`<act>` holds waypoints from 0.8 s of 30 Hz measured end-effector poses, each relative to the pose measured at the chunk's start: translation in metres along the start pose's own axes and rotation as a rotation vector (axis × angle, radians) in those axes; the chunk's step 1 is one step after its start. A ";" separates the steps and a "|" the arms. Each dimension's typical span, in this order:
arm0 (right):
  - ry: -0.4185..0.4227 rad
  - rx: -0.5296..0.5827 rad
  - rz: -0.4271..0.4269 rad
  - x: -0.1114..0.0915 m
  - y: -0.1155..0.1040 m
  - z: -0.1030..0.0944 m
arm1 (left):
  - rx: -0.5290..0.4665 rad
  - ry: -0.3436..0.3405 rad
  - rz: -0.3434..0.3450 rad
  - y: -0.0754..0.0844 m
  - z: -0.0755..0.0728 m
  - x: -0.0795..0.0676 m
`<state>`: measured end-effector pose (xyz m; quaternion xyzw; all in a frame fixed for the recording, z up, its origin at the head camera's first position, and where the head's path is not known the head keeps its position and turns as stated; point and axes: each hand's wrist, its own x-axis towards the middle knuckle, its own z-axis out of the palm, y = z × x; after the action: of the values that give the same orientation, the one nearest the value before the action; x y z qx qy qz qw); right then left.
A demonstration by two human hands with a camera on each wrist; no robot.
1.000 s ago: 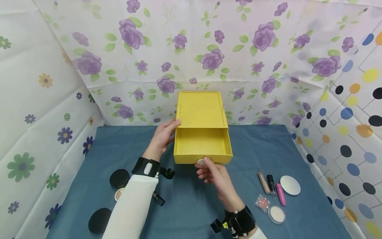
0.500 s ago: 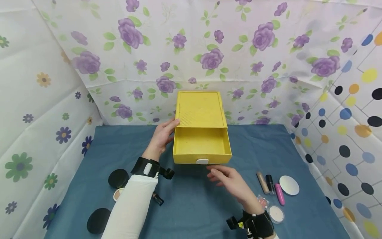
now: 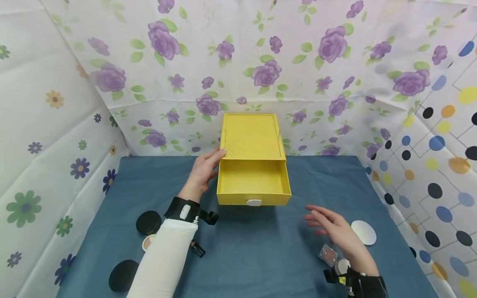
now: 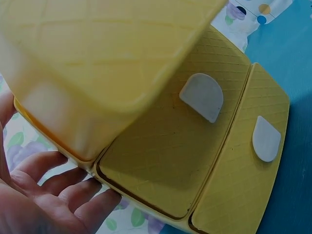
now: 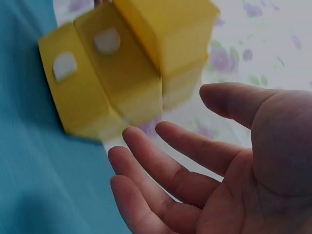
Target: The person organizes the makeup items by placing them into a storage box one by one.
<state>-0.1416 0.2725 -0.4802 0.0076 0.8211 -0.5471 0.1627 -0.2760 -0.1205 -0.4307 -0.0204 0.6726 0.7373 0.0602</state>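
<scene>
A yellow drawer box (image 3: 250, 136) stands at the back middle of the table. Its top drawer (image 3: 254, 200) is pulled out and nothing shows inside it. In the left wrist view, lower drawers (image 4: 161, 161) with white tab handles (image 4: 204, 96) are pushed in. My left hand (image 3: 201, 171) rests against the box's left side, thumb near the top edge and fingers along the side. My right hand (image 3: 337, 229), fingers spread and loosely bent, holds nothing. It hovers over the cosmetics at the right, near a small clear case (image 3: 328, 255) with pinkish contents and a white disc (image 3: 363, 232).
Black round compacts (image 3: 148, 222) (image 3: 124, 275), a beige round item (image 3: 147, 242) and a dark small tube (image 3: 197, 249) lie around my left forearm. A white round pot (image 3: 342, 267) is partly covered by the right wrist. Patterned cloth walls (image 3: 261, 74) enclose the blue table (image 3: 242, 252).
My right hand has let go of the top drawer's white handle and moved right, now covering several tubes there. The left hand stays at the box's side.
</scene>
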 end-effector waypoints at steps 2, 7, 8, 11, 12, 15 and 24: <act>0.016 -0.008 0.004 0.000 0.007 -0.012 | -0.004 -0.004 0.000 0.000 -0.001 0.000; 0.054 -0.022 0.002 0.001 0.023 -0.037 | -0.006 -0.010 -0.011 0.000 -0.002 -0.001; 0.064 -0.031 0.005 0.001 0.025 -0.041 | -0.004 -0.009 -0.010 0.001 -0.002 -0.001; 0.091 -0.061 0.050 -0.001 0.031 -0.050 | 0.001 -0.008 -0.006 0.001 -0.002 -0.001; 0.101 -0.071 0.066 -0.001 0.033 -0.053 | 0.003 -0.008 -0.005 0.001 -0.002 -0.001; 0.111 -0.068 0.097 -0.002 0.038 -0.058 | 0.009 -0.006 -0.007 0.001 -0.003 -0.001; 0.157 -0.108 0.132 -0.004 0.051 -0.071 | 0.008 -0.011 -0.007 0.000 -0.003 -0.001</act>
<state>-0.1467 0.3582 -0.5004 0.0957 0.8572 -0.4880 0.1339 -0.2754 -0.1231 -0.4308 -0.0184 0.6751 0.7344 0.0667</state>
